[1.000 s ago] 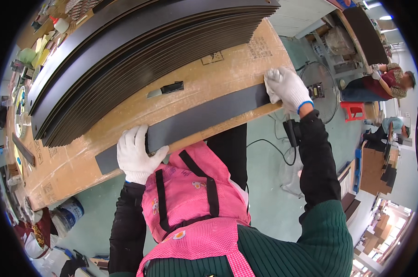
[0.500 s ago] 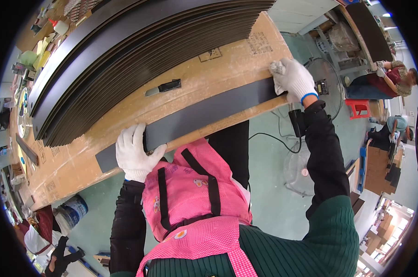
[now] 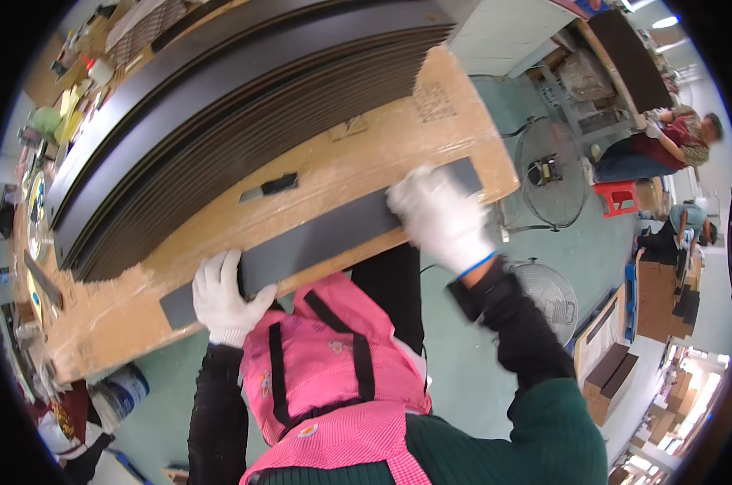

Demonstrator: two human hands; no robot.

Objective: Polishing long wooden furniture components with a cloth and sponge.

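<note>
Dark strip [image 3: 325,233] on cardboard [image 3: 107,323] — green floor [image 3: 463,364]

The right hand [image 3: 440,214] is now farther left along the grey strip [image 3: 317,235], whose right end shows bare.

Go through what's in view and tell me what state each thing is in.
Dark strip: flat on cardboard
Left hand: gloved, thumb spread, on the strip
Right hand: gloved, blurred, over the strip, grip unclear
Dark panels: stacked close together
White bottle: red top on
Pink apron: worn
</note>
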